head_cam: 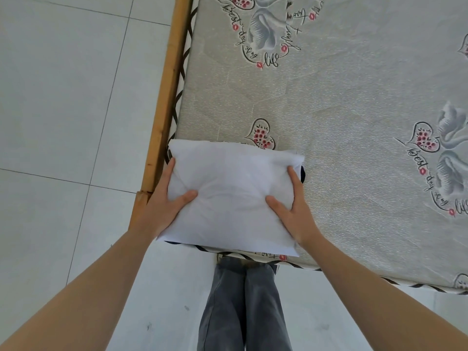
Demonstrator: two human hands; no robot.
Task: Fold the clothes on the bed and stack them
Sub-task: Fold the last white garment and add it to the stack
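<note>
A folded white garment (233,188) sits at the near left corner of the bed (342,110), overhanging the near edge a little. My left hand (162,206) grips its left side with the thumb on top. On the right side my right hand (293,211) grips it, thumb and forefinger spread on the cloth. A sliver of dark fabric (303,174) peeks out under the white garment's right edge; the rest of it is hidden.
The mattress has a grey cover printed with swans, hearts and script. A wooden bed rail (167,92) runs along its left side. Pale floor tiles (63,97) lie to the left. My legs in grey jeans (243,305) stand against the near edge.
</note>
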